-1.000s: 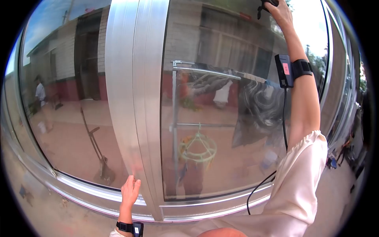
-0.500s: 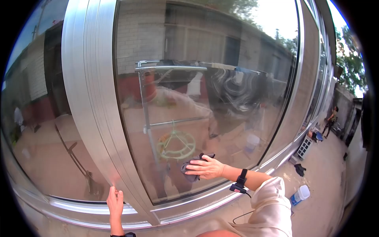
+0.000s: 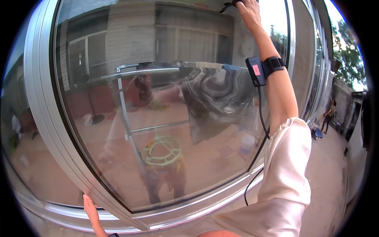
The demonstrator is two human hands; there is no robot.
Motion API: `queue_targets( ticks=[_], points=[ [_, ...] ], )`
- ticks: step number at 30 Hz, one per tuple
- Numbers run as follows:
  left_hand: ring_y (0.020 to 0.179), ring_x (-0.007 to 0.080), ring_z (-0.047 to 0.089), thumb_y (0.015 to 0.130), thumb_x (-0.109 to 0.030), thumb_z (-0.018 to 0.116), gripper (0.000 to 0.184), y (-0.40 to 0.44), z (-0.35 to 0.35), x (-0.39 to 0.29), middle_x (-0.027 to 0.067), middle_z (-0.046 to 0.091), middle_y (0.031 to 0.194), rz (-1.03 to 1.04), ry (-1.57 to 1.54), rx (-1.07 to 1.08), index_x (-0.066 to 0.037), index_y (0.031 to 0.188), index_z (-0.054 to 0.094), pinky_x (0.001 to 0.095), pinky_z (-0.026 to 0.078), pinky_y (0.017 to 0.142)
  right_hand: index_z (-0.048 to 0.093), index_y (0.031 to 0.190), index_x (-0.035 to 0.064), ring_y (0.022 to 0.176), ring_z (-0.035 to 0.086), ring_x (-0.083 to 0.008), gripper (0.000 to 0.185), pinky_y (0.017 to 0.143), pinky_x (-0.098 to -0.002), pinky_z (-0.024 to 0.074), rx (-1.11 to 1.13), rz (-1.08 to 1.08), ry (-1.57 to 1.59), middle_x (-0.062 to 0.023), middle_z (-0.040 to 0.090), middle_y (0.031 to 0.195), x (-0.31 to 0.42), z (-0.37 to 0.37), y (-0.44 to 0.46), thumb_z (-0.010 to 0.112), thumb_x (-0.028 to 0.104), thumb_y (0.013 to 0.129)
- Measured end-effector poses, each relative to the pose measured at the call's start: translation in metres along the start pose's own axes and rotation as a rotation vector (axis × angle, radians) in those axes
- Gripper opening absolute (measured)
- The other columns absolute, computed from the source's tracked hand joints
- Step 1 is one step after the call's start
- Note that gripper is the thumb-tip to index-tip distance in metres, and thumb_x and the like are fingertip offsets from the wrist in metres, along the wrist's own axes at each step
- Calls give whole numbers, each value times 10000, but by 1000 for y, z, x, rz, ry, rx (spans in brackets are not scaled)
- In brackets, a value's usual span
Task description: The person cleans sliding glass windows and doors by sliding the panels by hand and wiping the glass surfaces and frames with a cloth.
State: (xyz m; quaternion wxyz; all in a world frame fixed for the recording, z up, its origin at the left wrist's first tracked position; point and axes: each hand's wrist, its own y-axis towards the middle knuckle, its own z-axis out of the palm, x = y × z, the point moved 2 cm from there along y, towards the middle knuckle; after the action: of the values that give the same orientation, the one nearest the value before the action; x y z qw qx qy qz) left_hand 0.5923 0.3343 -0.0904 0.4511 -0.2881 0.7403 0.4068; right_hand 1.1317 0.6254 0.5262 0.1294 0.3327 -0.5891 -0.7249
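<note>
A large glass pane (image 3: pixel 213 166) in a silver metal frame (image 3: pixel 43 79) fills the middle of the view. My right hand (image 3: pixel 249 14) is high up at the top edge, pressing a dark cloth (image 3: pixel 229 5) to the upper glass; part of the hand and cloth is cut off. Low on the left, my left hand (image 3: pixel 90 207) rests against the frame's lower part, fingers stretched out and nothing seen in them. A black strap with a small box (image 3: pixel 254 71) and a cable is on my right forearm.
Through the glass, mixed with reflections, show a metal drying rack (image 3: pixel 124 98), a green round hanger (image 3: pixel 162 152) and a dark patterned cloth (image 3: pixel 221 98). A person (image 3: pixel 328 115) stands far down the walkway at right, near a blue object (image 3: pixel 316 133).
My right hand has moved from the lower middle of the glass up to its top with the cloth. The view has shifted right, and my left hand's fingers look straighter against the frame.
</note>
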Motion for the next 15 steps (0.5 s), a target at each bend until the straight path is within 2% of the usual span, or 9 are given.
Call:
queue_targets(
  ticks=[2,4,5,6,8,9,11,13,15],
  points=[
    [917,212,549,940,-496,357,647,-2,-2,5,155,522,1214,-44,-1,-69,30,1309,427,275,519,546,392,1367,161,1366,190,-321,583,1104,-436,150,-22,64,33,-171,266,1455,-8,0,-4,432,183,786],
    [934,206,535,935,-507,366,661,0,-2,8,152,520,1219,-102,-30,-62,24,1325,414,264,504,546,400,1362,155,1353,218,-327,560,1102,-424,168,-4,-22,-38,-179,284,1443,5,-8,-30,430,192,804],
    [921,205,529,927,-534,361,687,0,-2,6,152,525,1193,-105,-22,-70,19,1333,407,257,493,547,420,1348,169,1359,217,-311,575,1098,-449,153,-10,-99,-38,-139,291,1450,15,-9,-58,433,187,773],
    [921,205,529,927,-534,361,687,0,-3,7,152,525,1193,-106,-21,-71,19,1333,407,257,493,547,440,1335,183,1366,216,-296,592,1095,-473,139,-15,-173,-42,-100,298,1458,28,-12,-95,435,182,743],
    [912,204,527,920,-558,347,713,4,-4,11,155,528,1168,-157,-17,-64,18,1338,399,250,486,524,501,1283,159,1363,219,-338,562,1091,-506,112,198,-156,45,-154,303,1443,74,-40,-172,491,264,731],
    [923,200,519,914,-575,338,734,6,-4,9,155,526,1157,-172,-14,-24,14,1347,387,238,476,500,536,1251,223,1337,259,-347,537,1088,-518,94,276,-156,124,-132,345,1421,85,-47,-221,528,347,729],
    [934,198,516,913,-575,338,732,9,-7,14,151,515,1187,-177,10,-18,9,1352,381,233,472,492,568,1219,256,1330,270,-351,500,1094,-532,50,434,-171,159,-120,395,1380,102,-60,-333,494,411,750],
    [944,195,512,913,-575,338,731,8,-6,15,146,504,1217,-177,20,-32,5,1357,376,228,468,484,599,1175,296,1282,326,-308,458,1086,-531,77,514,-120,164,-65,452,1308,120,-77,-438,521,433,745],
    [963,191,505,912,-577,337,732,8,-7,11,127,467,1291,-161,13,-50,-7,1370,359,225,467,485,616,1137,337,1243,368,-267,457,1073,-515,120,548,-32,181,-17,489,1237,132,-95,-516,611,398,683]
  ],
)
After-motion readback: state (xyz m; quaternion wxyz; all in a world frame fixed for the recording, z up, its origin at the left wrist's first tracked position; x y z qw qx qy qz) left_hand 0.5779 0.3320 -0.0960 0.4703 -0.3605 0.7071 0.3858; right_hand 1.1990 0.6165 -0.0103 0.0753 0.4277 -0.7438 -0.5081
